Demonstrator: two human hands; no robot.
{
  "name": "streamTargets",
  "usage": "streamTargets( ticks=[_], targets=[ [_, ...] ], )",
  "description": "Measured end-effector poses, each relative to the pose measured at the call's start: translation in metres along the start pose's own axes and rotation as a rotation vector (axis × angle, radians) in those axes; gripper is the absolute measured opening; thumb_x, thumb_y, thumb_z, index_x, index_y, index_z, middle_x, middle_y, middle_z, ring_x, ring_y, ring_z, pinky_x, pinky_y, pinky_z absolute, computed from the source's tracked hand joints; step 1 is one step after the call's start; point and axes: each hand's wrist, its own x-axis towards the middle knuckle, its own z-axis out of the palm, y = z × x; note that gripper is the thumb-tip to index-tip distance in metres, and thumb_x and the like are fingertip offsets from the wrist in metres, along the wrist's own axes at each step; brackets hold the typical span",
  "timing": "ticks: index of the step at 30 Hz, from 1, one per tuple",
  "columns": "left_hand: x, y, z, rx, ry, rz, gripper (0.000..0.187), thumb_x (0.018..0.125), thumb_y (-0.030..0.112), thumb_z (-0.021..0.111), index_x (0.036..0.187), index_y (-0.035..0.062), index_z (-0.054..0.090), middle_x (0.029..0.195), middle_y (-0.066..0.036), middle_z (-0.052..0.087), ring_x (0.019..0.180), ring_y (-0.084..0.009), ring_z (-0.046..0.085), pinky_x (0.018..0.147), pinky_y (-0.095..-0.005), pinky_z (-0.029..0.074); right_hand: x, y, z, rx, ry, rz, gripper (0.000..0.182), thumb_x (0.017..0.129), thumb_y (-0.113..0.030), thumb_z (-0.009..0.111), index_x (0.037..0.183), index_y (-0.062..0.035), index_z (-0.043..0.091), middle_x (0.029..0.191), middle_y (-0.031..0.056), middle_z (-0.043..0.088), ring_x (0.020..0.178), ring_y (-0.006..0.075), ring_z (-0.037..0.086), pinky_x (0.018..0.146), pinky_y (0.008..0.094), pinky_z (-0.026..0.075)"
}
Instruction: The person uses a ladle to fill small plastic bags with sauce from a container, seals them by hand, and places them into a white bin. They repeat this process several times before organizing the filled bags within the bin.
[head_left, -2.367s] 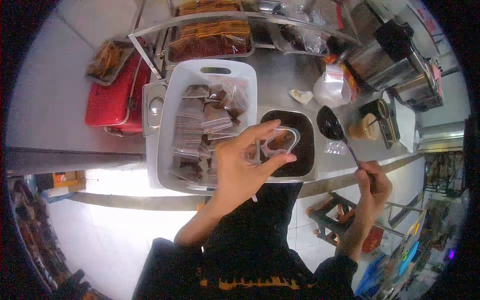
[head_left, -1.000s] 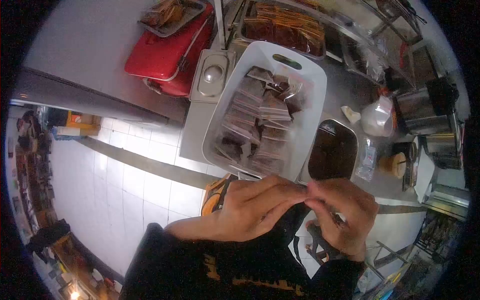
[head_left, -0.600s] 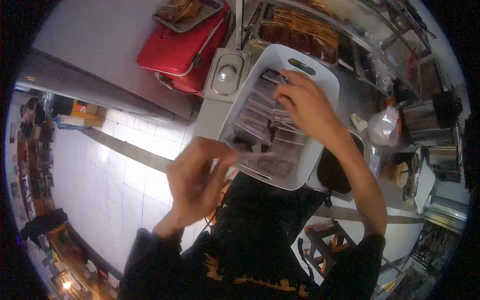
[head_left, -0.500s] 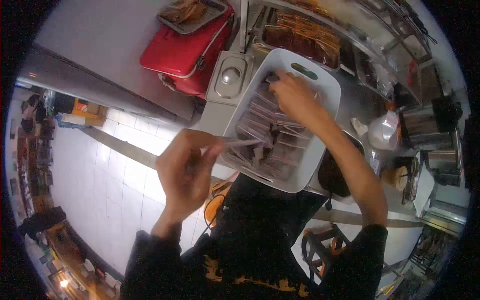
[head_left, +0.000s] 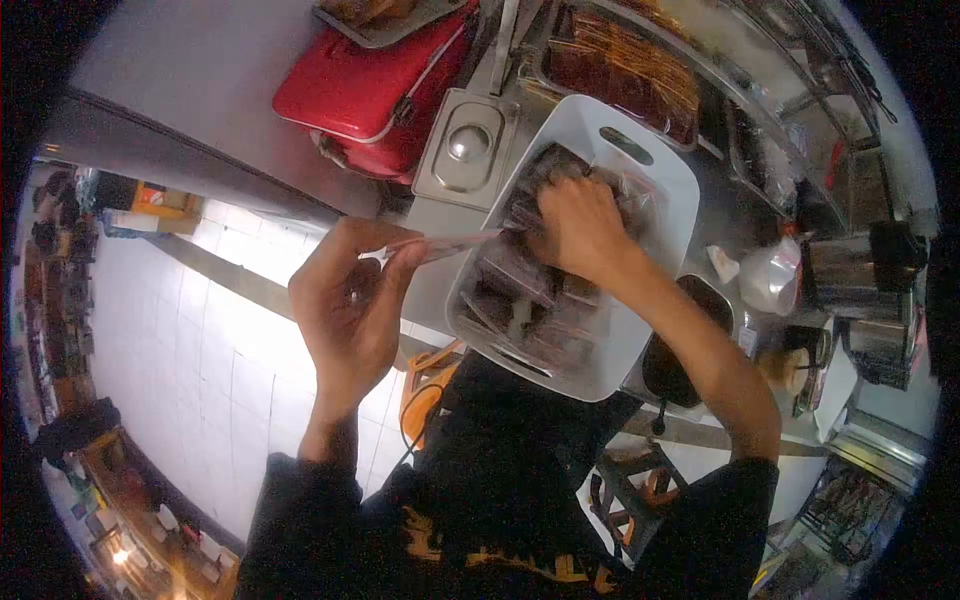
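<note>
A white plastic tub (head_left: 668,180) with cut-out handles stands in front of me, holding several clear plastic packets (head_left: 520,275) with dark contents. My left hand (head_left: 345,305), at the tub's left side, pinches the end of a thin clear plastic packet (head_left: 450,245) between thumb and fingers. The packet is seen edge-on, and its far end reaches over the tub's rim. Inside the tub, my right hand (head_left: 580,225) is closed with its fingers curled down among the packets. Its fingertips are hidden, so what it grips does not show.
A lidded steel container (head_left: 465,148) and a red box (head_left: 350,95) stand left of the tub. Behind it is a tray of skewers (head_left: 625,70). A dark pan (head_left: 685,350) and a white plastic bag (head_left: 772,275) are on the right.
My right hand has moved from the tub's far end nearer to me, down among the packets. My left hand has shifted up and left, drawing the packet toward the rim.
</note>
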Motion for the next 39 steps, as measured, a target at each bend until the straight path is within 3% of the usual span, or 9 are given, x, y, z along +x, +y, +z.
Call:
streamTargets(
  ticks=[8, 11, 13, 21, 27, 30, 34, 36, 39],
  targets=[
    [0.029, 0.016, 0.012, 0.031, -0.106, 0.196, 0.006, 0.083, 0.000, 0.068, 0.088, 0.0023, 0.068, 0.075, -0.001, 0.065, 0.050, 0.0001, 0.038, 0.044, -0.0186, 0.027, 0.007, 0.020, 0.017, 0.153, 0.238, -0.017, 0.015, 0.071, -0.011, 0.064, 0.078, 0.0012, 0.061, 0.084, 0.0233, 0.061, 0.083, 0.0412, 0.061, 0.076, 0.0506, 0.049],
    [0.043, 0.020, 0.020, 0.002, -0.286, 0.012, 0.010, 0.081, 0.005, 0.073, 0.087, -0.0016, 0.068, 0.081, -0.009, 0.070, 0.073, -0.0106, 0.064, 0.064, -0.0222, 0.049, 0.013, 0.030, 0.020, 0.193, 0.266, -0.062, 0.016, 0.071, -0.010, 0.064, 0.081, 0.0018, 0.060, 0.088, 0.0239, 0.061, 0.087, 0.0411, 0.060, 0.078, 0.0498, 0.048],
    [0.055, 0.012, 0.032, 0.042, -0.403, 0.305, 0.011, 0.081, 0.008, 0.073, 0.086, -0.0010, 0.069, 0.081, -0.008, 0.070, 0.073, -0.0106, 0.064, 0.064, -0.0251, 0.050, 0.018, 0.038, 0.021, 0.198, 0.222, -0.049, 0.017, 0.072, -0.010, 0.065, 0.082, 0.0019, 0.060, 0.090, 0.0240, 0.060, 0.089, 0.0411, 0.059, 0.078, 0.0494, 0.048],
    [0.099, -0.010, 0.093, 0.206, -0.682, 0.565, 0.008, 0.075, 0.007, 0.070, 0.083, 0.0080, 0.070, 0.076, -0.011, 0.069, 0.072, -0.0233, 0.068, 0.063, -0.0337, 0.051, 0.038, 0.074, -0.003, 0.540, 0.253, 0.060, 0.028, 0.066, -0.014, 0.073, 0.090, -0.0043, 0.062, 0.085, 0.0196, 0.064, 0.083, 0.0393, 0.061, 0.070, 0.0452, 0.047],
    [0.111, -0.024, 0.138, 0.780, -0.796, 0.798, 0.012, 0.072, 0.004, 0.062, 0.081, 0.0059, 0.069, 0.087, -0.017, 0.067, 0.083, -0.0347, 0.066, 0.072, -0.0433, 0.053, 0.040, 0.092, 0.001, 0.345, 0.534, -0.355, 0.031, 0.062, -0.016, 0.074, 0.088, -0.0040, 0.060, 0.086, 0.0194, 0.064, 0.082, 0.0391, 0.063, 0.068, 0.0443, 0.048],
    [0.122, -0.035, 0.152, 0.832, -0.712, 0.870, 0.014, 0.071, 0.004, 0.063, 0.083, 0.0069, 0.069, 0.088, -0.017, 0.067, 0.086, -0.0340, 0.066, 0.072, -0.0440, 0.053, 0.041, 0.099, 0.004, 0.487, 0.500, -0.301, 0.029, 0.063, -0.015, 0.075, 0.085, -0.0039, 0.060, 0.086, 0.0178, 0.066, 0.082, 0.0387, 0.064, 0.070, 0.0439, 0.050],
    [0.127, -0.044, 0.147, 0.816, -0.687, 0.894, 0.015, 0.071, 0.005, 0.063, 0.086, 0.0056, 0.068, 0.088, -0.018, 0.066, 0.086, -0.0330, 0.067, 0.072, -0.0432, 0.054, -0.022, 0.043, -0.054, 0.356, 0.538, 0.176, 0.034, 0.066, -0.015, 0.077, 0.095, -0.0068, 0.061, 0.084, 0.0165, 0.067, 0.078, 0.0366, 0.066, 0.071, 0.0431, 0.052],
    [0.127, -0.052, 0.144, 0.553, -0.688, 0.907, 0.021, 0.071, 0.004, 0.062, 0.092, 0.0048, 0.064, 0.086, -0.017, 0.063, 0.088, -0.0367, 0.063, 0.075, -0.0446, 0.052, -0.050, -0.003, -0.064, 0.712, 0.005, 0.206, 0.042, 0.068, -0.016, 0.077, 0.105, -0.0083, 0.059, 0.085, 0.0160, 0.067, 0.081, 0.0345, 0.066, 0.074, 0.0432, 0.052],
    [0.124, -0.046, 0.148, 0.751, -0.752, 0.881, 0.022, 0.072, 0.004, 0.062, 0.094, 0.0067, 0.064, 0.087, -0.017, 0.063, 0.091, -0.0366, 0.062, 0.077, -0.0456, 0.050, -0.064, -0.036, -0.029, 0.490, 0.007, -0.081, 0.049, 0.070, -0.015, 0.077, 0.115, -0.0094, 0.058, 0.096, 0.0155, 0.065, 0.092, 0.0291, 0.063, 0.082, 0.0416, 0.048]
  ],
)
